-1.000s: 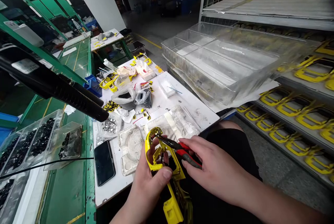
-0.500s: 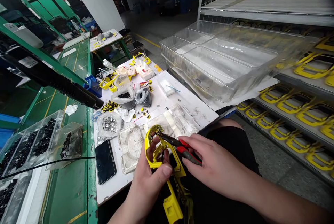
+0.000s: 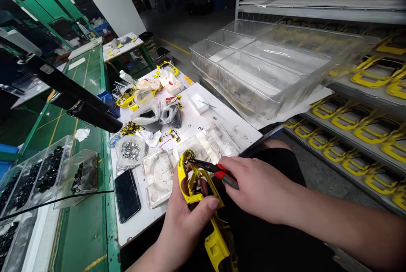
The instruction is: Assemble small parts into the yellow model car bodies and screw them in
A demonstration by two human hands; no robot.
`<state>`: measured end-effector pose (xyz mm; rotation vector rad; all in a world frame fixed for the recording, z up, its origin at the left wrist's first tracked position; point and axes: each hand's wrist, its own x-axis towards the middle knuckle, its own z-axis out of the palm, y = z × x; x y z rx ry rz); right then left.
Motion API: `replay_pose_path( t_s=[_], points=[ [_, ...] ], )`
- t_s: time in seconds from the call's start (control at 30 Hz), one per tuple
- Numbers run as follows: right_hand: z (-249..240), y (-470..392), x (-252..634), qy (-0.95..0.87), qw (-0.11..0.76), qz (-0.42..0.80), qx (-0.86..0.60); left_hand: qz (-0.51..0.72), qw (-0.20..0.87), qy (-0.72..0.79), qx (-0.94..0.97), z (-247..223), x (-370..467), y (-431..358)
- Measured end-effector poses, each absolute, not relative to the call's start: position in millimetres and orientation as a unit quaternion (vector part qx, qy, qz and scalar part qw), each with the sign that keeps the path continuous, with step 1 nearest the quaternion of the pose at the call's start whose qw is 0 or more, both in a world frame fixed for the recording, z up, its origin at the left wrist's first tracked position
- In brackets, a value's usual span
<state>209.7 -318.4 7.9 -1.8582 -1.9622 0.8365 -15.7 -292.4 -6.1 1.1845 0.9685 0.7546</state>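
A yellow plastic model car body [image 3: 216, 250] is gripped in my left hand [image 3: 187, 221], tilted over my lap, with the thumb across its near side. My right hand [image 3: 253, 187] is closed round the red and black handles of a pair of long-nose pliers [image 3: 207, 166]. The plier tips reach into the upper end of the car body, by a small dark part that is too small to make out. Beyond my hands lies a white moulded tray [image 3: 157, 174] on the white table [image 3: 130, 234].
A smartphone [image 3: 127, 196] and a bag of shiny small parts [image 3: 130, 150] lie left on the table. Tweezers [image 3: 230, 135] lie near its right edge. Clear plastic trays [image 3: 260, 64] stand at right, beside racks of yellow car bodies [image 3: 358, 160]. A black lamp arm [image 3: 72, 94] hangs over the left side.
The car body has turned slightly and shifted a little to the right in my left hand. My right hand has moved slightly up with the pliers. The whole view has shifted a little.
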Motion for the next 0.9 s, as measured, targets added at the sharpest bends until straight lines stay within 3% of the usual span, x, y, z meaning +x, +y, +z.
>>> replay_pose_path(
  t_s=[0.57, 0.9],
  points=[
    [-5.3, -311.4, 207.5, -0.749, 0.093, 0.162, -0.636, 0.325, 0.657, 0.446, 0.513, -16.0, -26.8, -295.6],
    [-8.8, -315.5, 228.6, -0.738, 0.122, 0.253, -0.613, 0.348, 0.676, 0.464, 0.455, -9.2, -29.8, -295.2]
  ],
)
